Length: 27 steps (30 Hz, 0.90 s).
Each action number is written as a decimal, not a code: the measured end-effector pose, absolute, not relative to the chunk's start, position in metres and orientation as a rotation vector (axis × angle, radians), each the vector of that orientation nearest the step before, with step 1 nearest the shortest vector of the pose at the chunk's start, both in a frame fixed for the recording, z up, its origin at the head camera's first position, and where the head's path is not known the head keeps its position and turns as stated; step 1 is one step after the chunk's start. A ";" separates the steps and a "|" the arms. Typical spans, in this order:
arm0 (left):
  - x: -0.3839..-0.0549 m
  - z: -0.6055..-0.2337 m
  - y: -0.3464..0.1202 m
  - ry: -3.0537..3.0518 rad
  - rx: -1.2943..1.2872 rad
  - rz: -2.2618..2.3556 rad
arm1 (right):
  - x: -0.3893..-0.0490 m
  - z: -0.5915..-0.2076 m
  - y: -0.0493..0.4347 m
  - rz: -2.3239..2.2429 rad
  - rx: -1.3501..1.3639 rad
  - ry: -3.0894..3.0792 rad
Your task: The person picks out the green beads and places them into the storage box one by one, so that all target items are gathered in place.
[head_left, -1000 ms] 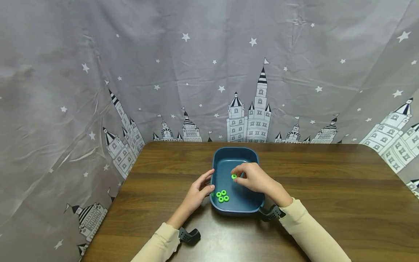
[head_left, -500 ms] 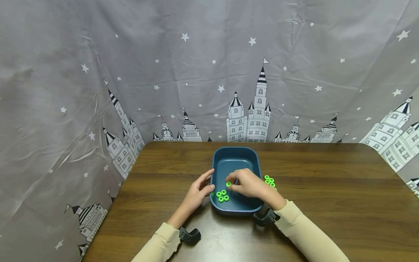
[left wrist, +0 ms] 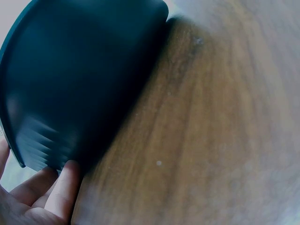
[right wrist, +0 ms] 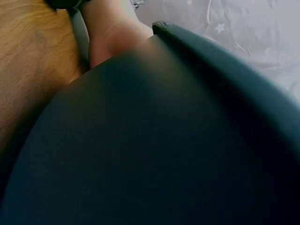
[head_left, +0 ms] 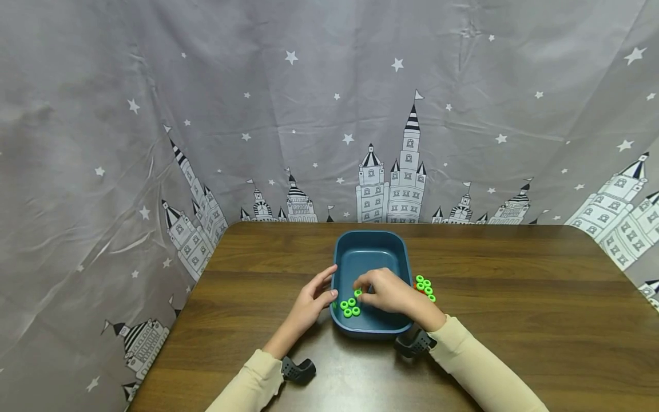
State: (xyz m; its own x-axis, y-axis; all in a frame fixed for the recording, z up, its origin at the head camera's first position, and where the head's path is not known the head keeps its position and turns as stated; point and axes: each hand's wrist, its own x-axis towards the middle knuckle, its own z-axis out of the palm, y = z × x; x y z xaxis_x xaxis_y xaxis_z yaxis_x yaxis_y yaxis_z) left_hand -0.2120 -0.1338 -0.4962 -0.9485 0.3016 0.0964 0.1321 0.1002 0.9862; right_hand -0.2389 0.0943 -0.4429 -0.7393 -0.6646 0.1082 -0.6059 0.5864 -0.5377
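Four green rings (head_left: 353, 311) sit inside the blue tray (head_left: 368, 258) on the counter (head_left: 515, 274), just beside a fifth ring (head_left: 356, 293) pinched in the right hand (head_left: 385, 290). The left hand (head_left: 314, 293), fingers extended, touches the tray's wall; a clumsy release could nudge the four apart.

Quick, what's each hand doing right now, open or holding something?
Left hand: open, touching the bin.
Right hand: closed, pinching a green ring.

From here I can read no words, numbers or brand on anything: the grey curtain (head_left: 309, 117) carries only printed castles (head_left: 407, 194) and stars (head_left: 291, 56), and neither the blue bin (head_left: 368, 260), the green rings (head_left: 356, 315) nor the wood-grain tabletop (head_left: 515, 286) shows legible lettering.
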 end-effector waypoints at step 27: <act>-0.212 -0.495 -0.133 2.260 0.413 1.990 | -0.237 -0.448 0.094 -0.672 -1.075 2.697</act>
State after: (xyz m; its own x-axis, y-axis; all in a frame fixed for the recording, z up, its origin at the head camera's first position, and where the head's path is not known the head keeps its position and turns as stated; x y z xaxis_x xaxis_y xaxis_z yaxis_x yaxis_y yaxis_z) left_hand -0.2118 -0.1326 -0.4955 -0.9578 0.2689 0.1015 0.1347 0.1080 0.9850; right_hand -0.2373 0.0940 -0.4483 -0.7287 -0.6847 0.0159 -0.6122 0.6408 -0.4633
